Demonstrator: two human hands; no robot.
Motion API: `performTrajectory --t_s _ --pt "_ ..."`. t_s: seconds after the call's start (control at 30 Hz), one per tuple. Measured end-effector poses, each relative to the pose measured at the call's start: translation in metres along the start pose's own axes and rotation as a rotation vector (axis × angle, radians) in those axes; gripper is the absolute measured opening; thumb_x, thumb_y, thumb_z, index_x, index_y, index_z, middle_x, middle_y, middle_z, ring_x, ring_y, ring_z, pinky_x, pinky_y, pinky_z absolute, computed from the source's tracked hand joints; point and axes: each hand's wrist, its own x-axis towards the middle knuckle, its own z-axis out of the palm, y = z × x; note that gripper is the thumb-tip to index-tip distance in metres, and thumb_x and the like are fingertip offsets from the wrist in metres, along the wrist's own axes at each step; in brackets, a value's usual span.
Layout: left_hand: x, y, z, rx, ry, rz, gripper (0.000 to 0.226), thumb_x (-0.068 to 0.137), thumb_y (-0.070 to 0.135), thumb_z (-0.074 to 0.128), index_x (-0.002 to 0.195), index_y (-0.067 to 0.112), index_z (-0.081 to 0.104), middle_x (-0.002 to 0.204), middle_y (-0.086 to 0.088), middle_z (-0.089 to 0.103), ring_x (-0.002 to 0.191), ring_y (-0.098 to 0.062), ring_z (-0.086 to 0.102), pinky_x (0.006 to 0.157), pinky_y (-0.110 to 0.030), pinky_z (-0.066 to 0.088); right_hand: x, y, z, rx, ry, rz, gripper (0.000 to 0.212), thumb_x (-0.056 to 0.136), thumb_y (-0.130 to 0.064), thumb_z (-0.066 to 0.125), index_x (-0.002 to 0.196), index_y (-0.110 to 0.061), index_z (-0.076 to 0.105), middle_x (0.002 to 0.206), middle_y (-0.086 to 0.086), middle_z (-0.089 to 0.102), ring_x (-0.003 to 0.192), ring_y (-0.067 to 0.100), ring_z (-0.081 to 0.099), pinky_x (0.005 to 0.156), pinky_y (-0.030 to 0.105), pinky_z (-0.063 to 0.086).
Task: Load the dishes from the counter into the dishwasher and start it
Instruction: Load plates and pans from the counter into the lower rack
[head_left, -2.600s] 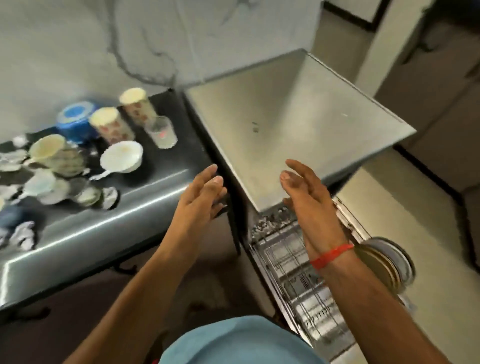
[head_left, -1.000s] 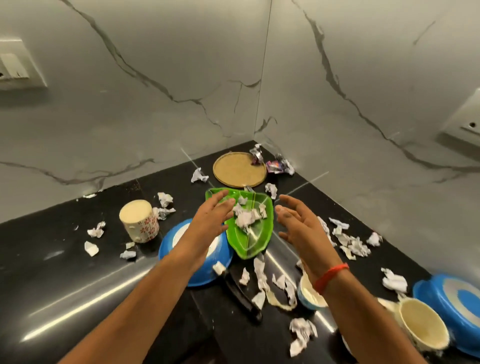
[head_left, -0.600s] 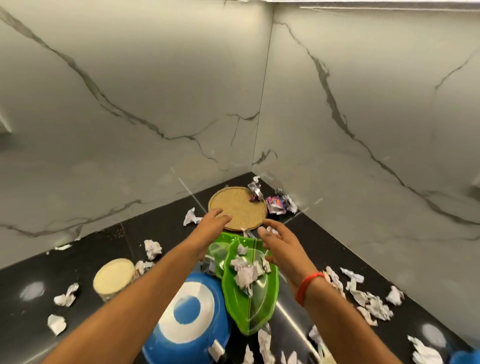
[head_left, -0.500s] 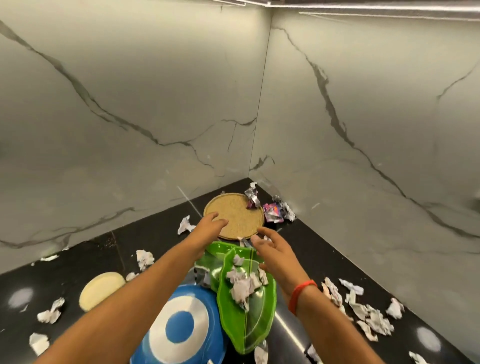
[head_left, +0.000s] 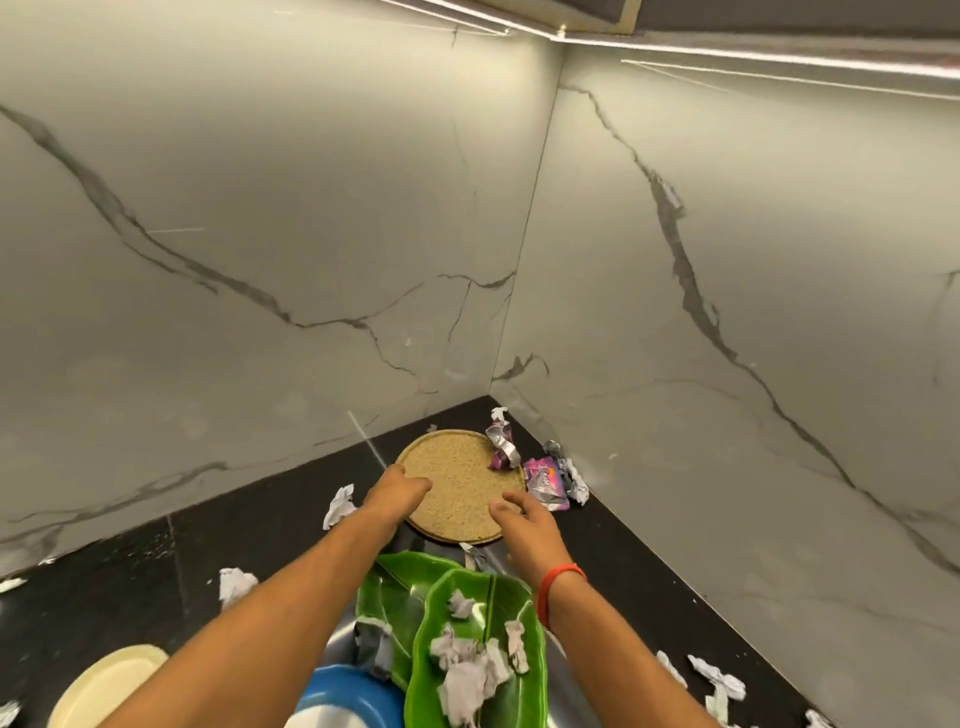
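Both hands have reached past the green leaf plates (head_left: 475, 654) to the round tan plate (head_left: 460, 483) in the counter (head_left: 130, 587) corner. My left hand (head_left: 397, 491) rests fingers on its left edge; my right hand (head_left: 524, 525), fingers loosely spread, seems to touch its near rim.

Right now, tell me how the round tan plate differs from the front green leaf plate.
The tan plate is round and speckled; the green leaf plate is leaf-shaped and glossy. The tan plate lies in the corner between both hands; the green one lies nearer. Crumpled paper fills the green plate.
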Motion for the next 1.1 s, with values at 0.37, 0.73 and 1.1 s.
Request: performTrajectory --t_s 0.37,0.73,1.1 --pt "-0.004 0.014 0.009 -0.350 -0.013 -0.090 0.020 0.096 0.021 0.064 0.111 0.008 0.060 0.074 -0.006 0.054 0.058 -0.014 0.043 0.045 -0.024 0.031 0.056 0.031 0.002 -0.148 -0.042 0.052 0.043 0.100 -0.032 0.058 0.140 -0.014 0.053 0.143 0.007 0.054 0.126 0.020 0.053 0.104 0.029 0.039" --pt "-0.137 0.073 -0.008 0.198 0.338 0.826 0.016 0.096 0.025 0.066 0.081 0.030 0.068 0.069 0.003 0.055 0.062 -0.012 0.052 0.052 -0.030 0.037 -0.034 0.033 -0.051 0.164 0.121 -0.102 0.023 0.098 -0.020 0.063 0.121 -0.020 0.068 0.119 -0.002 0.069 0.104 0.006 0.064 0.088 0.026 0.055" --pt "-0.293 0.029 0.012 -0.598 -0.373 0.175 0.035 0.101 0.040 0.057 0.114 0.011 0.072 0.106 -0.011 0.078 0.106 -0.033 0.072 0.091 -0.049 0.055 -0.202 0.035 -0.113 0.855 0.295 -0.091 0.045 0.101 -0.051 0.044 0.118 -0.014 0.064 0.108 0.014 0.073 0.101 0.030 0.067 0.079 0.046 0.055"
